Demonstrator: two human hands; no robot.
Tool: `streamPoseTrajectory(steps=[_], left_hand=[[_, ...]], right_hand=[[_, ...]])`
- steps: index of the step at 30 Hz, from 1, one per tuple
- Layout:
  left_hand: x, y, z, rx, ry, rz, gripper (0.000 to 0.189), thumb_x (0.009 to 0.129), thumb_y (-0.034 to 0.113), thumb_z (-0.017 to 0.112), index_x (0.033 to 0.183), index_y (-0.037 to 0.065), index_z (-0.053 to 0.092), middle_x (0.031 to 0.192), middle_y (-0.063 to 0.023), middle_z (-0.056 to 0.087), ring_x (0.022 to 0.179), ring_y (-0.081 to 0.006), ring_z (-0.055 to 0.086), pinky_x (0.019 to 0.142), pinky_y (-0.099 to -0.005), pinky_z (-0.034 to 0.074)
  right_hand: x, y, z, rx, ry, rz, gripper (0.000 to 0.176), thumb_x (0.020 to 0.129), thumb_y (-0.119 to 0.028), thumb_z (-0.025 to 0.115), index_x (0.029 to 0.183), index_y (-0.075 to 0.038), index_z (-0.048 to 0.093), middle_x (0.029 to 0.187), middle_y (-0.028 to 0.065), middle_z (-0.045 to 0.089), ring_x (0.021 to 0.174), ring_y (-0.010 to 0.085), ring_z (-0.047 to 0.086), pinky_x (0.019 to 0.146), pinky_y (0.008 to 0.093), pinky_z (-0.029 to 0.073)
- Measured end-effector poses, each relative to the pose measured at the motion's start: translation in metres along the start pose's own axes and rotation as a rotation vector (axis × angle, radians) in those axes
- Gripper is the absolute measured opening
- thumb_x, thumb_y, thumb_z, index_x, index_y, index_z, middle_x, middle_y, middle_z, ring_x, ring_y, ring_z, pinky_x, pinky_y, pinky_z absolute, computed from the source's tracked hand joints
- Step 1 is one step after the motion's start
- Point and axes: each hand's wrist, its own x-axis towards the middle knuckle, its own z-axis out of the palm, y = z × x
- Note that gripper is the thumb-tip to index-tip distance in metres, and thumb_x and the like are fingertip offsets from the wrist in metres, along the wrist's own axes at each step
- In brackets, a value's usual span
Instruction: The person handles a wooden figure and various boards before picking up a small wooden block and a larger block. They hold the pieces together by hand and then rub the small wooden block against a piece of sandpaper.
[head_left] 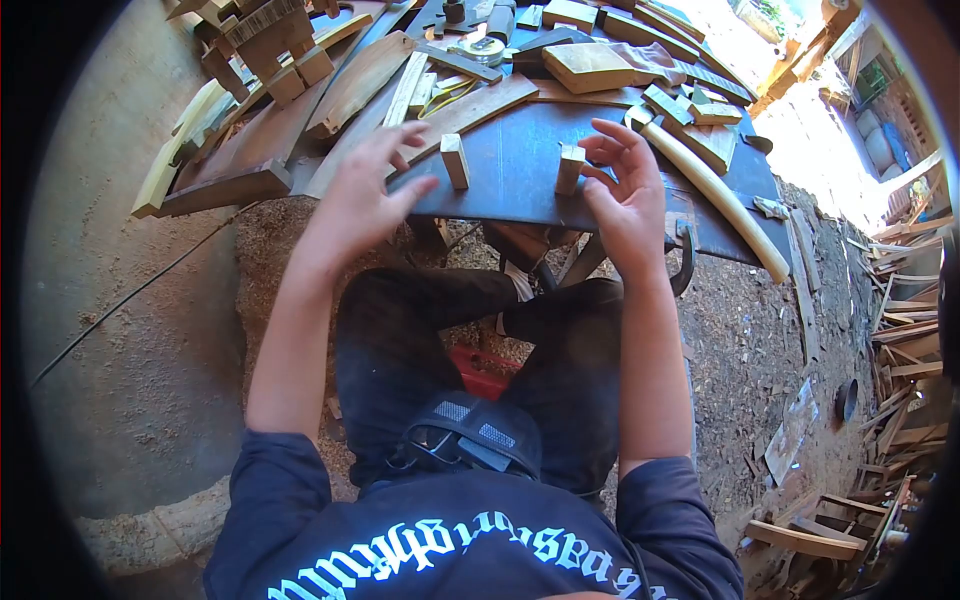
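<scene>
Two small wooden blocks stand upright on the dark tabletop point(515, 165), some distance apart near its front edge. To the left of the left block point(454, 162), my left hand point(372, 195) hovers with its fingers spread and nothing in it. My right hand point(630, 195) is open just to the right of the right block point(570, 170), its thumb and fingertips curved close beside that block. A long, pale, curved wooden handle point(715, 195) lies to the right of this hand and reaches past the table edge.
Planks point(365, 85) and wood offcuts point(590, 68) crowd the back and left of the table, around a tape measure point(480, 48). A dark curved metal piece point(685, 262) hangs at the front edge. Scrap wood point(910, 340) is piled at the right.
</scene>
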Motion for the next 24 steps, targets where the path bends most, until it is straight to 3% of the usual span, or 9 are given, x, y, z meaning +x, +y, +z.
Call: streamPoseTrajectory(steps=[2, 5, 6, 9, 15, 18, 21, 22, 24], left_hand=[[0.014, -0.019, -0.014, 0.049, 0.099, -0.022, 0.048, 0.089, 0.02, 0.08, 0.132, 0.003, 0.067, 0.112, -0.0097, 0.072, 0.09, -0.0207, 0.065, 0.086, -0.0359, 0.055], [0.038, -0.031, -0.025, 0.174, 0.179, -0.273, 0.045, 0.091, 0.028, 0.078, 0.128, 0.003, 0.071, 0.105, -0.0109, 0.076, 0.088, -0.0212, 0.07, 0.083, -0.0358, 0.057], [0.045, -0.033, -0.022, 0.243, 0.175, -0.301, 0.05, 0.09, 0.04, 0.078, 0.123, 0.003, 0.074, 0.102, -0.0161, 0.078, 0.093, -0.0256, 0.075, 0.083, -0.0381, 0.059], [0.059, -0.046, -0.006, 0.498, 0.043, -0.339, 0.051, 0.088, 0.045, 0.078, 0.116, 0.003, 0.077, 0.103, -0.0188, 0.078, 0.096, -0.0311, 0.075, 0.085, -0.0399, 0.059], [0.062, -0.064, -0.002, 0.425, 0.063, -0.331, 0.04, 0.089, 0.043, 0.073, 0.107, 0.008, 0.081, 0.094, -0.0173, 0.078, 0.086, -0.0377, 0.074, 0.084, -0.0434, 0.058], [0.054, -0.06, -0.009, 0.371, 0.197, -0.335, 0.041, 0.093, 0.043, 0.071, 0.104, 0.005, 0.081, 0.083, -0.0132, 0.077, 0.075, -0.0292, 0.074, 0.079, -0.039, 0.058], [0.043, -0.051, -0.03, 0.018, 0.243, -0.384, 0.044, 0.098, 0.042, 0.068, 0.1, -0.001, 0.08, 0.079, -0.0083, 0.075, 0.07, -0.0166, 0.07, 0.072, -0.0325, 0.056], [0.041, -0.05, -0.036, -0.093, 0.26, -0.296, 0.044, 0.102, 0.038, 0.067, 0.101, -0.005, 0.078, 0.079, -0.0043, 0.072, 0.072, -0.0091, 0.064, 0.069, -0.0269, 0.053], [0.028, -0.028, -0.047, -0.265, 0.169, -0.148, 0.036, 0.104, 0.028, 0.066, 0.114, -0.005, 0.074, 0.087, -0.0053, 0.072, 0.079, -0.0103, 0.064, 0.074, -0.0253, 0.052]], right_hand=[[0.0, 0.0, 0.002, -0.013, 0.037, -0.031, 0.054, 0.084, 0.012, 0.05, 0.137, -0.001, 0.052, 0.118, 0.0108, 0.06, 0.116, 0.0192, 0.061, 0.105, 0.0378, 0.054], [0.002, 0.003, 0.004, 0.032, 0.072, -0.048, 0.052, 0.086, 0.012, 0.047, 0.136, 0.0, 0.051, 0.118, 0.0116, 0.061, 0.115, 0.0198, 0.061, 0.104, 0.0386, 0.054], [0.002, 0.004, 0.004, 0.035, 0.085, -0.05, 0.051, 0.086, 0.012, 0.045, 0.135, 0.0, 0.051, 0.118, 0.012, 0.06, 0.114, 0.0207, 0.062, 0.104, 0.0393, 0.054], [0.002, 0.004, 0.004, 0.063, 0.084, -0.041, 0.05, 0.086, 0.011, 0.044, 0.135, 0.0, 0.051, 0.117, 0.0123, 0.06, 0.114, 0.0214, 0.062, 0.105, 0.0396, 0.053], [0.0, 0.005, 0.003, 0.019, 0.086, -0.074, 0.049, 0.087, 0.011, 0.044, 0.134, 0.001, 0.052, 0.118, 0.0127, 0.06, 0.114, 0.0209, 0.061, 0.106, 0.0393, 0.053], [-0.001, 0.006, 0.003, 0.019, 0.114, -0.112, 0.044, 0.089, 0.01, 0.047, 0.132, 0.001, 0.054, 0.118, 0.0129, 0.06, 0.113, 0.0203, 0.062, 0.105, 0.0383, 0.053], [-0.002, 0.003, 0.0, 0.042, 0.149, -0.187, 0.037, 0.093, 0.007, 0.053, 0.129, 0.002, 0.056, 0.117, 0.0127, 0.062, 0.111, 0.0195, 0.063, 0.101, 0.0368, 0.054], [-0.003, 0.001, -0.002, 0.025, 0.164, -0.236, 0.035, 0.094, 0.006, 0.055, 0.129, 0.002, 0.057, 0.117, 0.0123, 0.062, 0.11, 0.0191, 0.063, 0.1, 0.0361, 0.055], [-0.006, -0.013, -0.003, -0.084, 0.219, -0.305, 0.031, 0.097, 0.001, 0.063, 0.127, 0.002, 0.059, 0.117, 0.0105, 0.064, 0.111, 0.0181, 0.064, 0.096, 0.0341, 0.055]])
